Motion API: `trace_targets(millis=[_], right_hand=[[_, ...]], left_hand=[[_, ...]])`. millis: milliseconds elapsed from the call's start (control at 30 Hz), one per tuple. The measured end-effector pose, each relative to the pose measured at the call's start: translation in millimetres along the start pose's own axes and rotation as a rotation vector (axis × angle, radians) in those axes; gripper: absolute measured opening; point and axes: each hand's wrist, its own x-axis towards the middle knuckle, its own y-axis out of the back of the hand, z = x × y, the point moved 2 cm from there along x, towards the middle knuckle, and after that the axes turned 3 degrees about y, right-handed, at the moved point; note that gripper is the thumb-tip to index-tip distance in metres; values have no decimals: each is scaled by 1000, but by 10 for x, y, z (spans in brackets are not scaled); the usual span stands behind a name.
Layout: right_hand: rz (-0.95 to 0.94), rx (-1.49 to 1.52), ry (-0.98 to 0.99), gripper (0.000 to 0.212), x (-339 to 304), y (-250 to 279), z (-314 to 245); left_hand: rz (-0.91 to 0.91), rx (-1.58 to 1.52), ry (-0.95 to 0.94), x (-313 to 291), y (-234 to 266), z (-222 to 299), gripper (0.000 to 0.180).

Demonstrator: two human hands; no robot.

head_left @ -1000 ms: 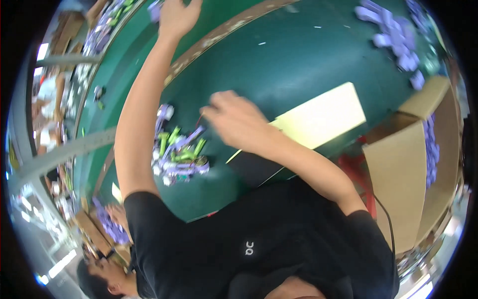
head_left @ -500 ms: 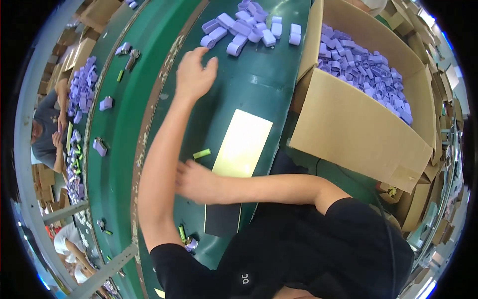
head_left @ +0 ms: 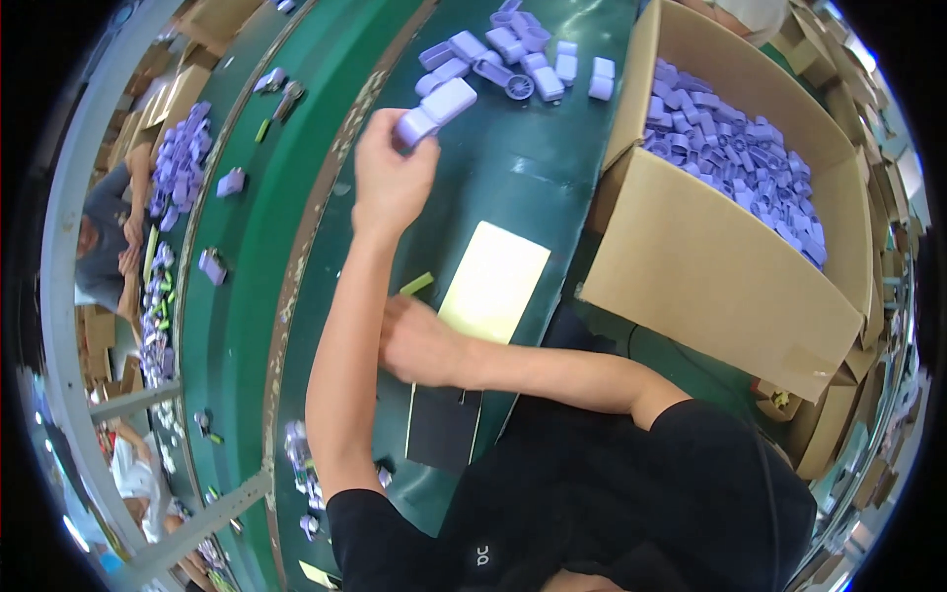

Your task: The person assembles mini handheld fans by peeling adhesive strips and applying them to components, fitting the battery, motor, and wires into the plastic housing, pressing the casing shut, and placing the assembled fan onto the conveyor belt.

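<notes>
My left hand point(head_left: 393, 183) reaches forward over the green work surface, its thumb and fingers closed on a purple plastic casing point(head_left: 449, 101). Just beyond lies a loose pile of similar purple casings point(head_left: 513, 49). My right hand point(head_left: 422, 342) is low beside my left forearm, which partly hides its fingers; motion smears them too. Close to that hand rests a small green cylinder point(head_left: 417, 284), looking like a battery. A pale yellow board point(head_left: 496, 276) with a black lower part point(head_left: 442, 429) lies by my right wrist.
On the right stands a big open cardboard box point(head_left: 710, 261) full of purple casings. A green conveyor point(head_left: 237, 326) with scattered parts runs along the left, behind a rusty rail point(head_left: 296, 266). Co-workers sit across it, one in a grey shirt point(head_left: 102, 242). Purple parts point(head_left: 301, 459) lie beside my left elbow.
My left hand has closed on a purple casing and lifted it from the pile. My right hand has shifted slightly, nearer the green cylinder. The view has moved a little.
</notes>
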Motion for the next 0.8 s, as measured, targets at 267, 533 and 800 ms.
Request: trace_targets(millis=[267,533,800], right_hand=[[362,909,-683,23,95,753,377],[-225,-82,-852,42,-229,1101,550],[-523,-70,-436,56,-286,1407,343]], left_hand=[[278,-959,0,-1560,1220,236,46],[308,-1639,228,-2894,1125,-314,39],[286,307,272,-3047,925,-327,64]])
